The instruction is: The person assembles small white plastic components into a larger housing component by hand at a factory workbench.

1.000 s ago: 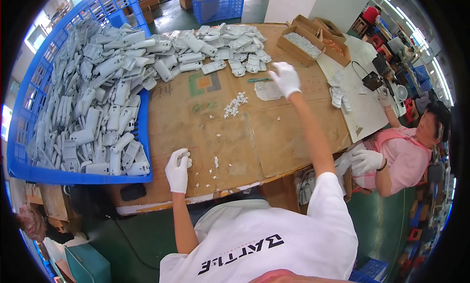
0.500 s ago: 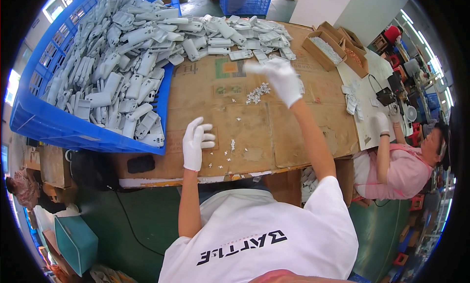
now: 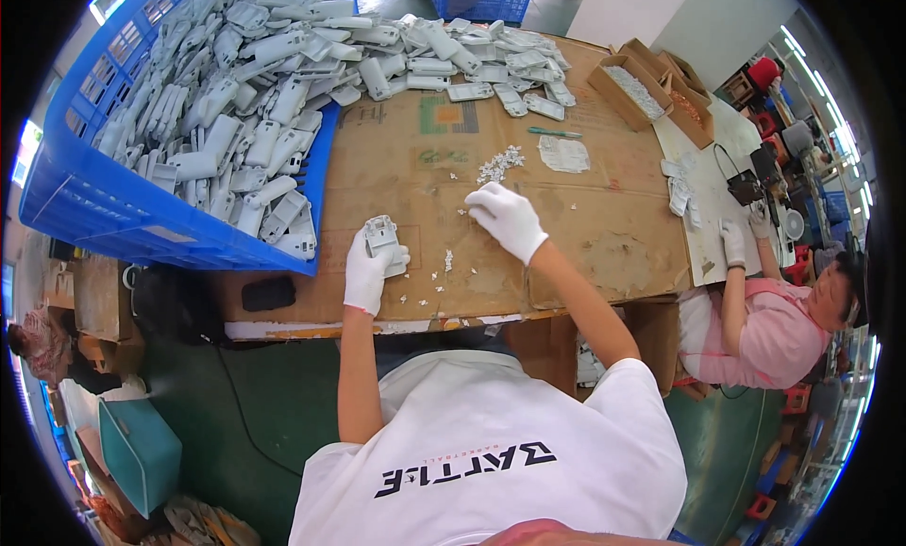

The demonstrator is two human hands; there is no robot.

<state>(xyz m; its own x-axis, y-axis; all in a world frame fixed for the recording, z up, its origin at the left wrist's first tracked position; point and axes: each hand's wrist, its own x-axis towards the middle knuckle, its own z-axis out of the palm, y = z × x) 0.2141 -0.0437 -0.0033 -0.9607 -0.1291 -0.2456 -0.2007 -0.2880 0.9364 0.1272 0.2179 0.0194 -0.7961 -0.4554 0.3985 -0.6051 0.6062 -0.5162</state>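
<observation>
A white plastic housing (image 3: 381, 235) is held in my gloved left hand (image 3: 365, 274) above the near part of the cardboard-covered table, its hollow side showing. My gloved right hand (image 3: 508, 221) is low over the table, fingers drawn together and pointing left. Its fingertips are beside a tiny white plastic piece; whether they pinch anything is too small to tell. Just beyond that hand lies a heap of small white plastic pieces (image 3: 500, 165). More of these loose pieces (image 3: 448, 260) are scattered between my two hands.
A blue crate (image 3: 170, 235) piled with white housings (image 3: 226, 102) stands at left, spilling across the table's back. A green pen-like tool (image 3: 555, 132) lies by a clear bag (image 3: 564, 154). Small-parts boxes (image 3: 630, 93) stand back right. A co-worker (image 3: 764, 329) sits at right.
My right hand has come back toward me from the far housings to the small pieces. My left hand, empty and open before, now holds a housing. The pen-like tool and bag are now uncovered.
</observation>
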